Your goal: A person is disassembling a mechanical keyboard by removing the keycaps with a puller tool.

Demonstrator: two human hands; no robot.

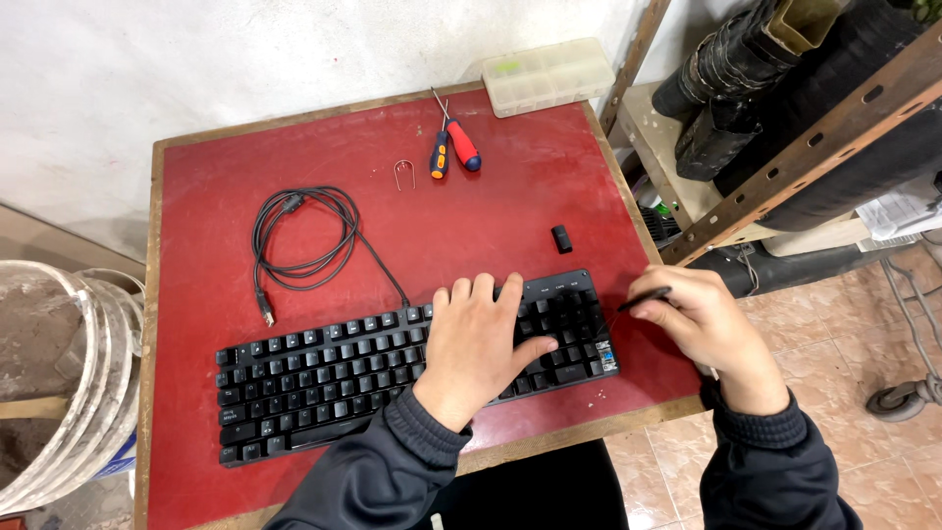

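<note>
Dark sleeves come in at 6 o'clock, ours. We have the left hand (478,344) flat on the black keyboard (324,378), palm down, fingers spread over the keys right of centre, thumb out toward 3 o'clock; it presses, grips nothing. Our right hand (699,319) sits just off the keyboard's right end, fingers pinched shut on a thin black tool (645,298), tip pointing toward 9 o'clock at the key block. Keyboard lies tilted across the near half of the red table (491,186), right end higher. Its black cable (304,236) runs from the top edge to a loose coil at 10 o'clock, plug end free. Small black keycap (561,238) sits alone on the table at 12 o'clock from the keyboard's right end. Two screwdrivers (453,147) lie crossed near the far edge, a wire puller (404,174) just beside them at 9 o'clock. Clear parts box (548,76) at the far corner, 1 o'clock.
</note>
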